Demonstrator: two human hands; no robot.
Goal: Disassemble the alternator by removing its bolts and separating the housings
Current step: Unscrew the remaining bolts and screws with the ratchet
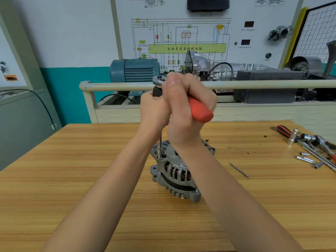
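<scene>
A silver alternator (174,171) stands on the wooden table (72,179), copper windings showing through its slots. A ratchet wrench with a red handle (200,111) is held above it. A thin extension bar with a socket (160,150) runs down from the ratchet onto a bolt at the alternator's upper left rim. My right hand (185,110) grips the red handle. My left hand (154,108) wraps around the black part just under the ratchet head (159,81). A long loose bolt (239,170) lies on the table to the right.
Sockets, extension bars and a red-black handled tool (309,146) lie at the table's right edge. Behind the table stands a training bench with a rail (254,83), a blue electric motor (134,70) and a wiring-diagram board (181,33).
</scene>
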